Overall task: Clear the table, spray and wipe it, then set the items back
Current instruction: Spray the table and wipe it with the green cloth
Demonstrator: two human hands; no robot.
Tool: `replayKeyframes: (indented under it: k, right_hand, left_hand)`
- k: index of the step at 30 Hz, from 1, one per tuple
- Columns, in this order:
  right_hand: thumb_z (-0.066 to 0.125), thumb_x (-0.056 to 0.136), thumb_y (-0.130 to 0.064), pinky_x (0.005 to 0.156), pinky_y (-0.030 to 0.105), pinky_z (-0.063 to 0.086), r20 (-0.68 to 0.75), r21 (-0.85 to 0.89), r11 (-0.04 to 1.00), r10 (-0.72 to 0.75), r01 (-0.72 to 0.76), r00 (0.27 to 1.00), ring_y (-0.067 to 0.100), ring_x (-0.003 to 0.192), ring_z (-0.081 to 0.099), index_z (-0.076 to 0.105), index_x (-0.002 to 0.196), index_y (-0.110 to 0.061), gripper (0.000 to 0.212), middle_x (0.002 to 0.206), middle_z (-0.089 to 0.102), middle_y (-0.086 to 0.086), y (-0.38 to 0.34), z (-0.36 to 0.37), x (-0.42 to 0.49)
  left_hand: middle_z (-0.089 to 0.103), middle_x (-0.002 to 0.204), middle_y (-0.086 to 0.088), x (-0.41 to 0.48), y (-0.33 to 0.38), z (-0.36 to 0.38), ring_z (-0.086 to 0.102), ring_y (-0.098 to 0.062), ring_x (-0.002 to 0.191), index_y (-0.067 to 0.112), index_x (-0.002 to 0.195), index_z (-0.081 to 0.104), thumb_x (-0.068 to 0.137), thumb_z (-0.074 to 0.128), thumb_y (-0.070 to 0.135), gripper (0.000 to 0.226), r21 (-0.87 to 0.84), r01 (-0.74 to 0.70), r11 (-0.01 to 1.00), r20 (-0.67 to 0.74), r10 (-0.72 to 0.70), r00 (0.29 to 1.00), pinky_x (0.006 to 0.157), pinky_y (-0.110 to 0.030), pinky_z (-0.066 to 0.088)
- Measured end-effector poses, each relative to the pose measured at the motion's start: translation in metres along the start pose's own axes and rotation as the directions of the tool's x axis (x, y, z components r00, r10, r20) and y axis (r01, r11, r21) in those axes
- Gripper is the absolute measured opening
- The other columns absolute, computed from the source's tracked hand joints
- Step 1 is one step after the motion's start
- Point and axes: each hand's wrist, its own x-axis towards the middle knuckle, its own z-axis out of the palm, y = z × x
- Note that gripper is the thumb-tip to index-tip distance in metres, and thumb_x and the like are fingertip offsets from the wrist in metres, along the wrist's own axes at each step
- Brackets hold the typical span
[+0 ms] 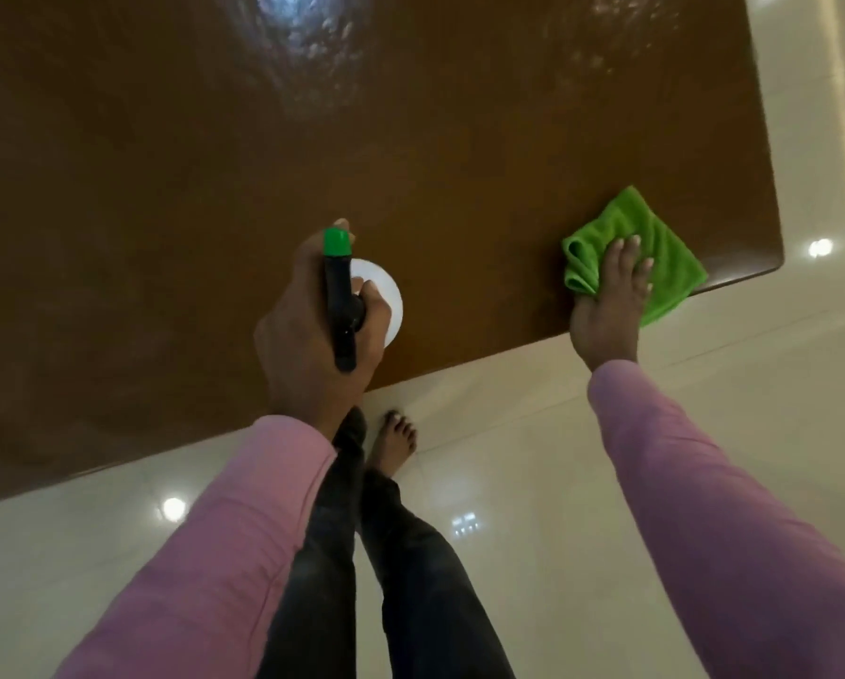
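Note:
A glossy brown table (410,139) fills the upper part of the head view. My left hand (308,325) grips a spray bottle (386,296) with a white body, a black trigger head and a green nozzle, held over the table near its front edge. My right hand (611,296) lies with straight fingers on a folded green cloth (655,227) at the table's near right corner. Wet droplets glint on the far part of the tabletop (308,36).
Shiny cream floor tiles (533,482) surround the table on the near and right sides. My legs in dark trousers and a bare foot (393,443) stand just below the table's front edge. The table's rounded right corner (773,257) is close to the cloth.

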Motion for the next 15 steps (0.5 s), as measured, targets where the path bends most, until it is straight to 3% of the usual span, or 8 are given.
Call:
replayKeyframes:
  k: [2,4,7,9,10,12,15]
  right_hand:
    - [0.045,0.081,-0.007,0.119,0.05,0.002,-0.021,-0.042,0.999,-0.031,0.03,0.999,0.039,0.146,-0.003,0.01,0.152,-0.007,0.08,0.16,0.001,0.011,-0.036,0.023,-0.025]
    - [0.047,0.078,-0.001,0.118,0.045,-0.005,0.005,-0.062,0.977,-0.203,0.203,0.979,0.036,0.146,-0.008,0.009,0.152,-0.01,0.084,0.16,-0.002,0.007,-0.071,0.051,-0.068]
    - [0.047,0.078,-0.002,0.118,0.044,-0.002,0.176,-0.105,0.828,-0.53,0.551,0.829,0.03,0.145,-0.008,0.007,0.152,-0.014,0.085,0.159,0.0,0.002,-0.084,0.068,-0.111]
    - [0.047,0.076,-0.002,0.119,0.043,0.0,0.25,-0.124,0.743,-0.618,0.658,0.745,0.026,0.146,-0.006,0.006,0.151,-0.018,0.087,0.158,0.001,-0.001,-0.06,0.054,-0.096]
    - [0.047,0.075,0.0,0.12,0.045,0.002,0.25,-0.134,0.764,-0.59,0.631,0.768,0.025,0.146,-0.005,0.008,0.152,-0.018,0.088,0.159,0.003,0.0,-0.045,0.045,-0.084]
    - [0.045,0.076,-0.001,0.119,0.052,0.008,0.193,-0.107,0.901,-0.397,0.421,0.897,0.029,0.147,-0.001,0.014,0.152,-0.013,0.083,0.16,0.007,0.006,-0.026,0.025,-0.06]
    - [0.039,0.081,-0.008,0.118,0.053,0.007,0.063,-0.059,0.989,-0.132,0.136,0.989,0.037,0.146,0.0,0.014,0.152,-0.008,0.076,0.16,0.006,0.011,-0.052,0.03,-0.057]
  left_hand:
    - [0.055,0.088,0.01,-0.007,0.002,0.0,0.057,-0.009,0.07,0.013,0.129,0.049,0.089,0.06,0.023,0.043,0.007,-0.009,1.0,-0.015,0.01,1.0,0.065,-0.019,0.05]
    - [0.056,0.083,0.01,-0.011,0.003,-0.005,0.06,-0.014,0.066,0.023,0.127,0.045,0.087,0.056,0.028,0.041,-0.004,-0.011,1.0,0.018,0.011,1.0,0.066,-0.027,0.054]
    - [0.063,0.083,0.004,-0.013,-0.007,-0.021,0.066,-0.023,0.07,0.031,0.123,0.041,0.087,0.055,0.032,0.039,-0.012,-0.053,0.999,0.106,0.053,0.993,0.064,-0.038,0.058]
    - [0.068,0.092,0.006,-0.016,-0.021,-0.038,0.068,-0.017,0.078,0.03,0.123,0.041,0.089,0.057,0.03,0.038,-0.058,-0.053,0.997,0.13,0.06,0.99,0.069,-0.033,0.059]
    - [0.066,0.095,0.014,-0.019,-0.03,-0.048,0.067,-0.009,0.082,0.03,0.124,0.042,0.089,0.059,0.028,0.038,-0.094,-0.033,0.995,0.129,0.045,0.991,0.071,-0.024,0.058]
    - [0.061,0.096,0.025,-0.026,-0.049,-0.067,0.064,0.004,0.089,0.024,0.125,0.045,0.09,0.062,0.022,0.04,-0.155,0.018,0.988,0.109,-0.001,0.994,0.073,-0.008,0.05]
    - [0.061,0.097,0.029,-0.04,-0.08,-0.105,0.061,0.009,0.094,0.029,0.12,0.046,0.089,0.064,0.014,0.038,-0.205,0.064,0.977,0.041,-0.056,0.998,0.078,-0.006,0.048]
